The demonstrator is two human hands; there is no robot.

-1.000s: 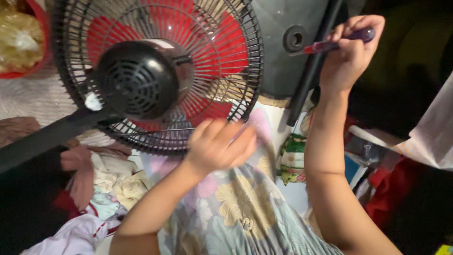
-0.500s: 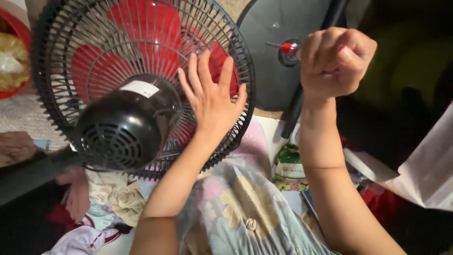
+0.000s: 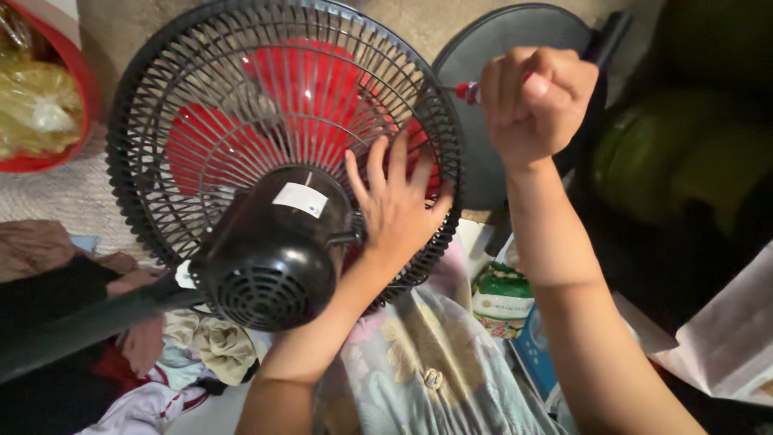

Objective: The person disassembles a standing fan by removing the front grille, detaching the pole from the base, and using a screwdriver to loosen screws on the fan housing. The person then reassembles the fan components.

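A black fan with a wire guard and red blades lies tilted before me, its round motor housing facing me. My left hand presses flat, fingers spread, on the guard's right side beside the motor. My right hand is fisted around a screwdriver with a red handle; its tip points at the guard's right rim.
The fan's round black base stands behind the guard. A red bowl with yellow bags is top left. Crumpled clothes lie lower left, a green-labelled packet and white paper to the right.
The fan has tipped so its motor faces me more squarely. My left hand went from a loose fist to flat on the guard. My right hand brought the screwdriver down to the rim.
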